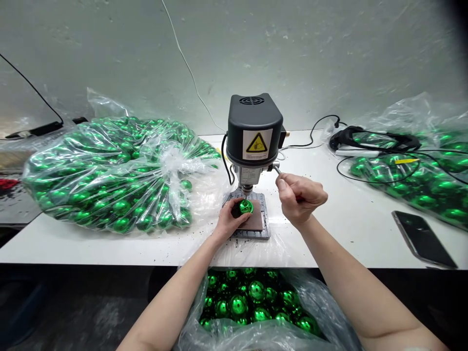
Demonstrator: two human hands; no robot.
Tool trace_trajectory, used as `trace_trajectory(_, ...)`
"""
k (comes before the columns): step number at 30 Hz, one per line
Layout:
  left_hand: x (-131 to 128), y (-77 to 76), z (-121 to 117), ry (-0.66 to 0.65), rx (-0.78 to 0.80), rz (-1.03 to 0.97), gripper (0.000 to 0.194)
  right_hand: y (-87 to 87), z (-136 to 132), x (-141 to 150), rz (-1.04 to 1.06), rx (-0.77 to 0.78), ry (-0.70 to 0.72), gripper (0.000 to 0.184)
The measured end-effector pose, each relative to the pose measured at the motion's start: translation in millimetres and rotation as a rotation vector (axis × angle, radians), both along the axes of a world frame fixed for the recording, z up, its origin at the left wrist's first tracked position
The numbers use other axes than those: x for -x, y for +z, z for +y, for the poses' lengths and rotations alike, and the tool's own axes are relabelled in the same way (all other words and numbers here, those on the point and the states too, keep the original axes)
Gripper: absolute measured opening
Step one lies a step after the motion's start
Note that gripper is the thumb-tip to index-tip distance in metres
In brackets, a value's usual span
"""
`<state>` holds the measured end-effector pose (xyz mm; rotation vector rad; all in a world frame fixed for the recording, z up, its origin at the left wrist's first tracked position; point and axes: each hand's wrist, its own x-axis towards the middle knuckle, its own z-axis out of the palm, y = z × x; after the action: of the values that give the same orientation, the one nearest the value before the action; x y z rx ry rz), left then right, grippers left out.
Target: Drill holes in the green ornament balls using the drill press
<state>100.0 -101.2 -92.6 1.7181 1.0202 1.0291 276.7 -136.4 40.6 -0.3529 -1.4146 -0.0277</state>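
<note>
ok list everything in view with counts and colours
Drill press: one, black and grey, centre
Ball: one, green, under chuck
Pad: one, brown, on base
Bags: three or more, clear, left, right, front
Bagged balls: many, green, in bags
Phone: one, dark, front right
Cables: several, black or white, scattered
Bar: one, black, far left
Looped item: one, black, right
Stick: one, white, right
Strip: one, yellow, right
Table: one, white, under press
Wall: one, grey, behind
Arms: two, bare, front
Left fingers: one hand, around ball
Right fingers: one hand, on lever
</note>
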Motion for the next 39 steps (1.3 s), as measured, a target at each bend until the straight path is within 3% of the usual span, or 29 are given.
trace_trajectory(7, -2, -7.2, 1, 0.018, 0.014, -0.075, 0.049, -0.6, 0, 4, 0.017, -0.020, -0.011, 0.043)
trace_trajectory(11, -7, -3.5, -1, 0.057, 0.032, -0.073, 0.048, 32.1, 5, 9, 0.320, 0.237, -0.032, 0.045)
trace_trajectory(15, 1, 24.1, -30, 0.139, 0.025, 0.041, 0.046, 71.5, 14, 10, 0.460, 0.517, 0.006, 0.042)
trace_trajectory(17, 14, 44.0, -57, 0.004, 0.062, 0.223, 0.045, 79.5, 16, 9, 0.475, 0.535, 0.022, 0.043)
trace_trajectory(20, 37, 66.9, -90, -0.451, 0.113, 0.491, 0.056, 78.6, 16, 9, 0.475, 0.522, 0.020, 0.045)
trace_trajectory(22, 49, 72.9, -92, -0.554, 0.099, 0.567, 0.056, 75.7, 15, 10, 0.471, 0.522, 0.010, 0.047)
trace_trajectory(24, 59, 72.9, -71, -0.422, 0.057, 0.560, 0.043, 74.1, 14, 10, 0.474, 0.522, 0.003, 0.046)
trace_trajectory(26, 68, 70.8, -31, -0.165, 0.001, 0.603, 0.040, 73.8, 14, 10, 0.483, 0.522, 0.004, 0.045)
trace_trajectory(29, 83, 69.2, 38, 0.212, -0.123, 1.014, 0.033, 73.7, 14, 10, 0.487, 0.516, 0.004, 0.044)
trace_trajectory(33, 100, 67.8, 102, 0.352, -0.110, 1.178, 0.029, 72.7, 15, 9, 0.485, 0.514, -0.002, 0.043)
trace_trajectory(39, 110, 62.3, 134, 0.397, -0.044, 1.313, 0.028, 71.9, 15, 9, 0.458, 0.493, 0.003, 0.045)
